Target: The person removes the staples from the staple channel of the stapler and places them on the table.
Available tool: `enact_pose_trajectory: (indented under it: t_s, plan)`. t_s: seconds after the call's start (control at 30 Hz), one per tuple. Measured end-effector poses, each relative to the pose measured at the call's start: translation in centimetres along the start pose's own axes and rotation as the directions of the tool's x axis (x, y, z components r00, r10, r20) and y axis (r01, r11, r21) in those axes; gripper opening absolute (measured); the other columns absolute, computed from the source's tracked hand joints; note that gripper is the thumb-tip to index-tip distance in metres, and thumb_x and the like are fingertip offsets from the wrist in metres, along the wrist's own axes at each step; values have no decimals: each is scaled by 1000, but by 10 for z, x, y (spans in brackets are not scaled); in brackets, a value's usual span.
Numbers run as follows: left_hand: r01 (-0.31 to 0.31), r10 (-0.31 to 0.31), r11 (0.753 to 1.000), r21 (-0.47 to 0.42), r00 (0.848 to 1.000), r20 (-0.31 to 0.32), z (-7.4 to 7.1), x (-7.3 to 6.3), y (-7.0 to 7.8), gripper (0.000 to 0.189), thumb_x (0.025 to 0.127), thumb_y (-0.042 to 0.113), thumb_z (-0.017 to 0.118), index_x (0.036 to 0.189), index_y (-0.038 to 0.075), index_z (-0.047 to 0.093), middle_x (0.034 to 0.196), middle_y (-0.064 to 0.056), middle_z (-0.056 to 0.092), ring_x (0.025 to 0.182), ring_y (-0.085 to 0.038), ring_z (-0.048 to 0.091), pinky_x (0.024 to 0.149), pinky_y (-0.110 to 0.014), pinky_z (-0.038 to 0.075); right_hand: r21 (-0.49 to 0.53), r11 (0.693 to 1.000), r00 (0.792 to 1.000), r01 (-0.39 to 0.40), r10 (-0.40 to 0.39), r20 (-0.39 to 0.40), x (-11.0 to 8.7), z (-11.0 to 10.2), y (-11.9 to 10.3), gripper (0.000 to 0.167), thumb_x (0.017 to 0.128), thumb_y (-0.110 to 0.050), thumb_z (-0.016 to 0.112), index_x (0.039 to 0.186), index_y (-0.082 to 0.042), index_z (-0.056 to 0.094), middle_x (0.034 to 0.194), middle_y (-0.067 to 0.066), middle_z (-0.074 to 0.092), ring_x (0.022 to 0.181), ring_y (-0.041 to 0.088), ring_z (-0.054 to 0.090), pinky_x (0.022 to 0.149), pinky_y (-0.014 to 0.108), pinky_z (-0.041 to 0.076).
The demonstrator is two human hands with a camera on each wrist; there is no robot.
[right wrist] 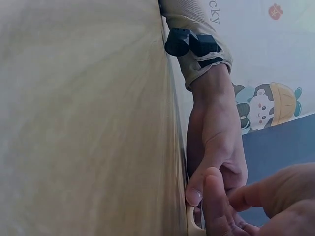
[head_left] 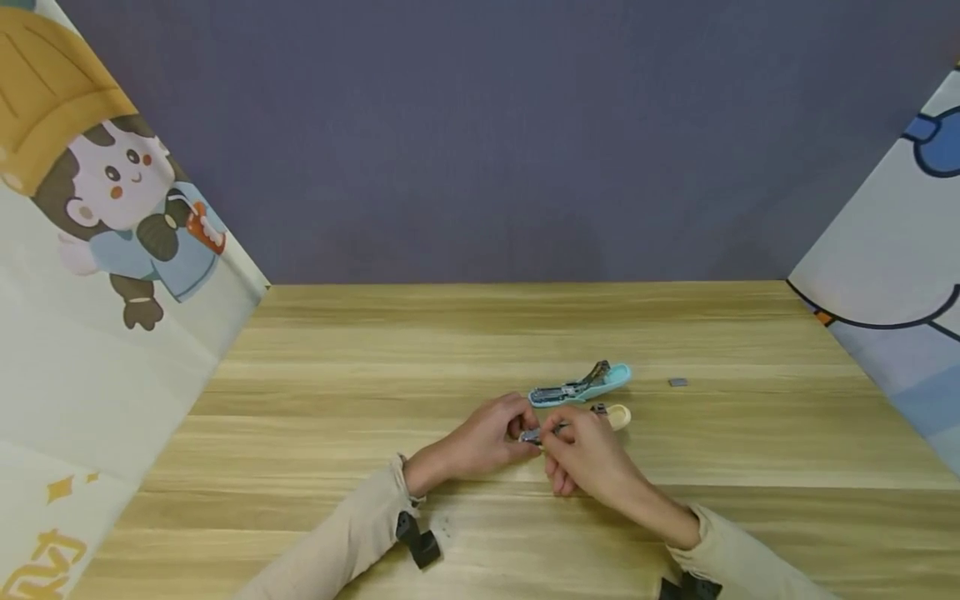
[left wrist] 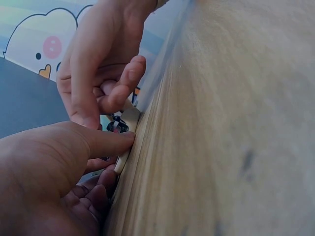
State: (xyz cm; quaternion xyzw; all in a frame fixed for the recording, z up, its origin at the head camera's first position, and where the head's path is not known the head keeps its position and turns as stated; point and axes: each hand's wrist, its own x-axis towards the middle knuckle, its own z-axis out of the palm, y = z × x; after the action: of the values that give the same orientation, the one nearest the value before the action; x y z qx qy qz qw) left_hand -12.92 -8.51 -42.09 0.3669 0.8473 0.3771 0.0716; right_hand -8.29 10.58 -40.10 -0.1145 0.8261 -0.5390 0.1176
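Note:
A cream stapler [head_left: 619, 417] lies opened out on the table, its metal rail partly showing between the hands. My left hand [head_left: 487, 437] grips its near end, thumb on the close side and fingers on the far side. Over the middle of the stapler, my right hand [head_left: 590, 454] has thumb and forefinger pinched at the metal part; the exact spot is covered by the fingers. In the left wrist view the cream body [left wrist: 130, 117] rests against the tabletop under both hands. Just behind them lies a light-blue stapler [head_left: 619, 377], also opened, with its metal mechanism raised.
A small grey strip, seemingly staples [head_left: 678, 382], lies to the right of the blue stapler. The wooden table [head_left: 337, 350] meets a dark back panel [head_left: 510, 150], with printed cartoon panels on both sides. Black wrist cameras [head_left: 418, 542] sit at the sleeves.

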Motion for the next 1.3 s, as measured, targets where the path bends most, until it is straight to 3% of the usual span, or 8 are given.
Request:
enact_pose_trajectory:
  t_s: [0.2, 0.57, 0.77, 0.97, 1.1, 1.3]
  plan:
    - [11, -11, 1000, -6, 1000, 8, 0, 0, 0, 19, 86, 13, 79, 94, 16, 62, 85, 1, 55, 75, -12, 50, 64, -19, 42, 57, 998, 999, 17, -14, -44, -2, -1, -1, 4, 95, -2, 60, 96, 2, 60, 61, 9, 63, 44, 23, 61, 41, 37, 52]
    - [0, 0, 1000, -16, 1000, 11, 5, 1, 0, 20, 85, 14, 79, 93, 12, 61, 83, -1, 54, 74, -9, 49, 65, -18, 43, 46, 999, 997, -17, 20, -70, -13, -14, -9, 5, 98, -4, 57, 100, -1, 60, 66, 13, 65, 48, 26, 62, 44, 37, 54]
    - [4, -4, 999, -36, 1000, -8, 7, 0, 0, 20, 84, 13, 81, 96, 10, 64, 86, -2, 57, 75, -9, 50, 65, -17, 44, 66, 998, 999, 15, -12, -41, -19, -35, -16, 11, 100, -9, 58, 105, 1, 59, 68, 13, 65, 50, 26, 63, 47, 40, 55]
    - [2, -3, 999, -36, 1000, -8, 6, -3, 2, 21, 84, 13, 81, 96, 10, 65, 88, -1, 58, 76, -10, 51, 67, -17, 45, 120, 987, 991, 109, -98, -88, -21, -65, -21, 15, 101, -12, 59, 104, 2, 59, 68, 21, 63, 49, 28, 62, 46, 44, 54]
    - [7, -7, 999, -38, 1000, -2, 5, -4, 4, 20, 85, 12, 80, 97, 10, 65, 88, -2, 58, 77, -11, 52, 68, -17, 45, 98, 989, 991, 110, -102, -83, -25, -76, -18, 19, 101, -16, 60, 105, 2, 59, 69, 22, 64, 50, 27, 62, 47, 43, 54]
    - [17, -17, 999, -35, 1000, -4, 2, -4, 3, 20, 84, 12, 80, 96, 11, 64, 88, 1, 57, 77, -9, 51, 68, -17, 45, 116, 986, 990, 121, -111, -92, -34, -88, -4, 25, 103, -18, 57, 108, 6, 57, 71, 22, 65, 44, 21, 54, 38, 36, 45]
